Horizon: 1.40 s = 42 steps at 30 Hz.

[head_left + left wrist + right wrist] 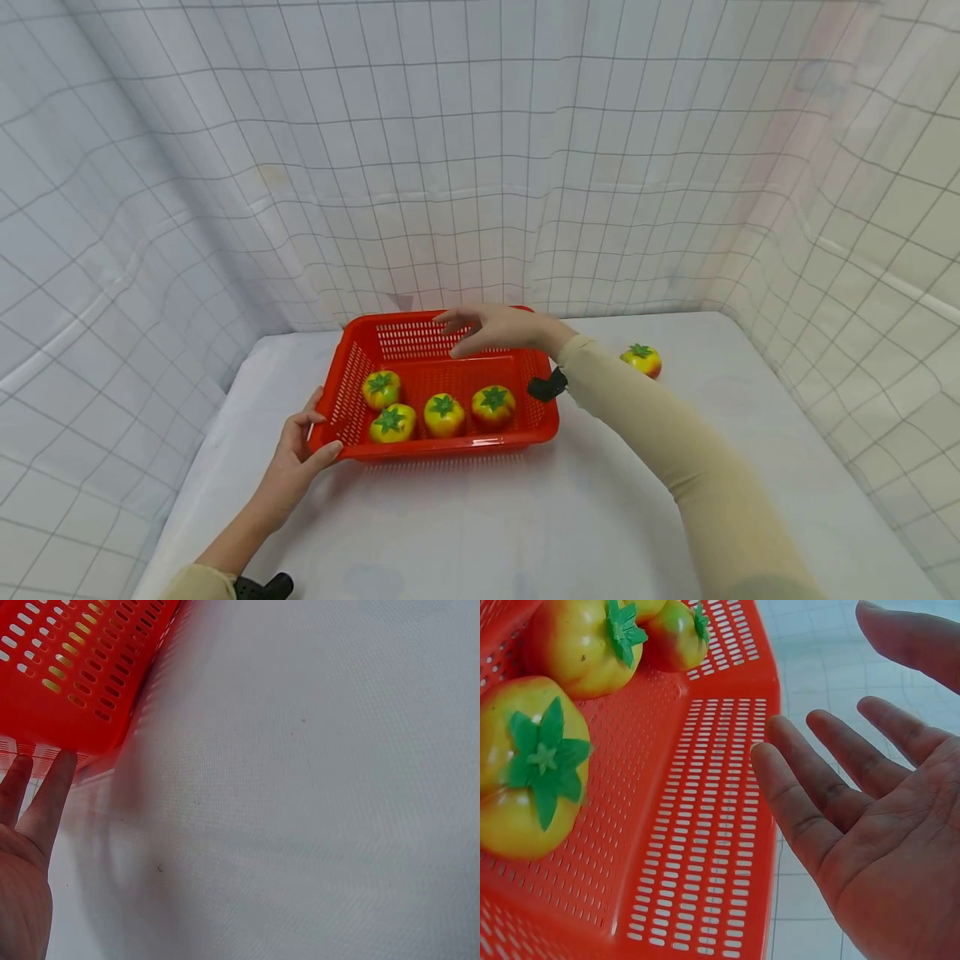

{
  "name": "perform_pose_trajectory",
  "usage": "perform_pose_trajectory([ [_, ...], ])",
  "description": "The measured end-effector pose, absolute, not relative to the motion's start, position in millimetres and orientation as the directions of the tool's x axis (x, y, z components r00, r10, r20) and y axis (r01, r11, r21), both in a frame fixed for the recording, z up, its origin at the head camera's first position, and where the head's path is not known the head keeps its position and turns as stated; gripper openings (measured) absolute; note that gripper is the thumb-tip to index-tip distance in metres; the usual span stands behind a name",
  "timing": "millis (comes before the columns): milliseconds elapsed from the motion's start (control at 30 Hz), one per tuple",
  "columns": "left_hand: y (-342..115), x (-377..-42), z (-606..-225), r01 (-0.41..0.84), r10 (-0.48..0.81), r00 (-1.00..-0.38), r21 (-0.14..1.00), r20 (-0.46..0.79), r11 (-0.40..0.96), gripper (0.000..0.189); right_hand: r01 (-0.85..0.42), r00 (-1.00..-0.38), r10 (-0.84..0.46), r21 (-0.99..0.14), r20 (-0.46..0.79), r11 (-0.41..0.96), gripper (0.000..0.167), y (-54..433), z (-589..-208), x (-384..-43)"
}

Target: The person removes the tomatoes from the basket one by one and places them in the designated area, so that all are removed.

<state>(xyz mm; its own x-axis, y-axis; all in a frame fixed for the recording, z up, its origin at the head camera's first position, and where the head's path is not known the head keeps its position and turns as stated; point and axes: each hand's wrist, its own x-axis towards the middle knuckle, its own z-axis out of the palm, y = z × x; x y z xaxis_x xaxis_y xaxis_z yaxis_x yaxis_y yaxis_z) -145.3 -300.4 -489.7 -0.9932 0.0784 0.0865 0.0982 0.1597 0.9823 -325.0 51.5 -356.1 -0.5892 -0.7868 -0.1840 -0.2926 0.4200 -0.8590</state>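
A red plastic basket (457, 450) with slotted walls sits on the white table. Several glossy yellow-red tomatoes (492, 407) with green star-shaped leaves lie in it, mostly along the near side and left. My left hand (292, 454) holds the basket's near left corner, thumb on the near rim and fingers at the left rim; in the left wrist view two of its fingertips meet the basket edge. Above the far part of the basket hovers my right hand (498, 327), palm down, fingers extended and holding nothing. The right wrist view shows its fingers spread beside the rim.
One more tomato (642, 361) lies on the table to the right of the basket, partly behind the right forearm. White grid-patterned cloth (465, 167) hangs behind the table and on both sides. The white tabletop (465, 525) stretches in front of the basket.
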Motion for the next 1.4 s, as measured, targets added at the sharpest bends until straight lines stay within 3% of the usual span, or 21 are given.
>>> perform_pose_trajectory([
  [433,-301.8,-145.5,-490.7,0.1,0.076,-0.993,0.985,0.09,0.138,0.039,-0.34,-0.526,-0.834,-0.859,-0.164,0.383,0.063,5.0,-370.7,-332.2],
  [1000,-303.4,-146.0,-494.9,0.152,0.11,-0.983,0.986,0.144,0.074,0.037,-0.254,-0.478,-0.85,-0.891,-0.221,0.375,0.066,-31.7,-388.8,-341.0],
  [1400,-304.8,-147.1,-494.4,0.141,0.096,-0.986,0.987,0.133,0.081,0.036,-0.272,-0.485,-0.834,-0.861,-0.263,0.43,0.071,-48.9,-399.6,-343.6],
])
